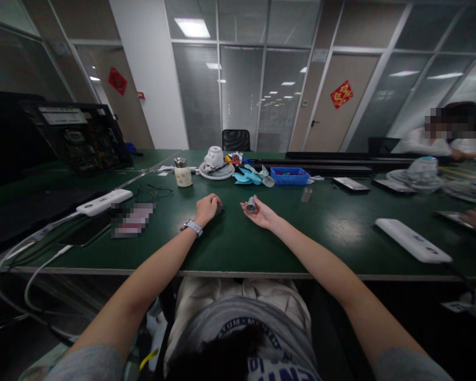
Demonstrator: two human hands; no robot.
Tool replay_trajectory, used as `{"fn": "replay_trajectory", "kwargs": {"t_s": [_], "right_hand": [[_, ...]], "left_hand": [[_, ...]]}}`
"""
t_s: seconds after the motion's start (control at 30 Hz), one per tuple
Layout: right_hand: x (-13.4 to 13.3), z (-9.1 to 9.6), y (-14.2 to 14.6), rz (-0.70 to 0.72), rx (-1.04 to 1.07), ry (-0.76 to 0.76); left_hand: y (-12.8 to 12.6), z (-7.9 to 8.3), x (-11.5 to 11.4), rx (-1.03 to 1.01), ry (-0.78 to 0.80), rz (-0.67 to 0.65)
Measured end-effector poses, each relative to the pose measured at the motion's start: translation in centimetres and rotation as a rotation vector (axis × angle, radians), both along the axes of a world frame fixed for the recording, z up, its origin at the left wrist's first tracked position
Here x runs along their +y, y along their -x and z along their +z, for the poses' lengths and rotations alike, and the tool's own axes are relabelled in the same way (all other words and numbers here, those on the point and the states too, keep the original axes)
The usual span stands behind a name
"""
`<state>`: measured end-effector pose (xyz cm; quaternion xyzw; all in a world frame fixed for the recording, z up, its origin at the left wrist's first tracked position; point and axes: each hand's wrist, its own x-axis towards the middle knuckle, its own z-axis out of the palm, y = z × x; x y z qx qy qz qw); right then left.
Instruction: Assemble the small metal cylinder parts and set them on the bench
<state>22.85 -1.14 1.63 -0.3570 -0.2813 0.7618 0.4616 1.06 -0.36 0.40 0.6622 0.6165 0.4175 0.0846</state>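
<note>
My right hand point(263, 216) is turned palm up above the green table. Its fingers hold a small grey metal cylinder point(251, 204) with an open-looking end. To the left, my left hand point(207, 208) has its fingers curled and pressed together, the back of the hand towards me. Something small and dark shows by its fingertips, too small to name. The two hands are apart. A similar metal cylinder point(307, 195) stands on the table, right of my right hand.
Behind my hands are a cream flask point(183, 176), a white fan housing point(214, 160), light-blue fan blades point(248, 175) and a blue tray point(289, 176). White power strips point(412, 241) lie at both sides. An opened computer case point(79, 135) stands left. People sit at the right.
</note>
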Motion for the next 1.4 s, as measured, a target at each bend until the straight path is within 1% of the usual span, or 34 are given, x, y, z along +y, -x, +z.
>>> {"fn": "replay_trajectory", "kwargs": {"t_s": [0.1, 0.17, 0.37, 0.6, 0.83, 1.0, 1.07, 1.23, 1.4], "right_hand": [[-0.33, 0.25, 0.17, -0.005, -0.026, 0.006], [-0.51, 0.35, 0.3, -0.009, -0.039, 0.0], [-0.54, 0.2, 0.33, -0.014, -0.035, 0.008], [-0.32, 0.14, 0.05, 0.043, 0.0, 0.048], [-0.36, 0.47, 0.25, 0.055, -0.076, 0.016], [-0.6, 0.42, 0.39, -0.013, -0.124, -0.052], [-0.69, 0.43, 0.37, -0.009, -0.142, -0.065], [-0.74, 0.54, 0.28, 0.0, -0.139, -0.025], [-0.57, 0.46, 0.38, 0.0, -0.115, -0.027]], "left_hand": [[0.1, 0.1, 0.03, 0.055, 0.021, 0.084], [0.19, 0.11, 0.07, 0.056, 0.043, 0.102], [0.47, 0.02, 0.18, 0.079, 0.095, 0.09], [0.5, -0.08, 0.55, 0.162, 0.131, 0.152], [0.43, -0.06, 0.69, 0.204, 0.158, 0.156], [0.36, 0.08, 0.62, 0.212, 0.148, 0.154], [0.31, 0.22, 0.53, 0.213, 0.153, 0.161], [0.12, 0.54, 0.15, 0.209, 0.169, 0.177], [0.1, 0.34, 0.07, 0.195, 0.106, 0.176]]}}
